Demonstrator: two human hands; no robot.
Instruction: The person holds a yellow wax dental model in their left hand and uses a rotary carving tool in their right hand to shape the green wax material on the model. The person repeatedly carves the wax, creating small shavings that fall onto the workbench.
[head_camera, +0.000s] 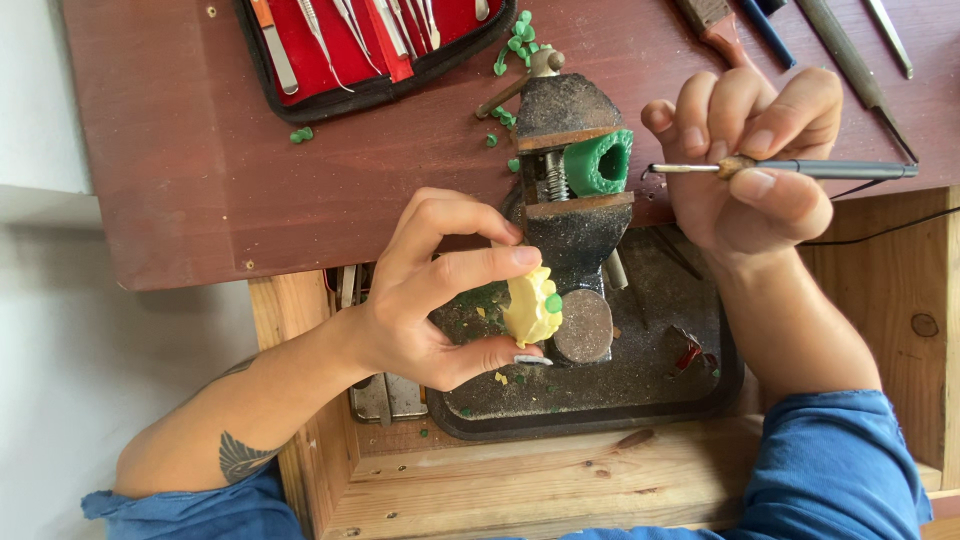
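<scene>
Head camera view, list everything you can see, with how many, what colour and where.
Vise: one, dark rusty metal, bench edge, centre.
Wax tube: one, green, clamped in the vise.
Wax shavings: many, green, scattered behind the vise.
Tool case: one, red-lined, black-edged, open, top left, holding metal tools.
Loose tools: several, top right.
Tray: one, dark, below the vise.
Bench top: one, reddish brown.
Yellow piece: one, pale yellow, in left hand.
Pen-like tool: one, grey, in right hand.
Left hand: pinching the yellow piece.
Right hand: gripping the pen-like tool.
</scene>
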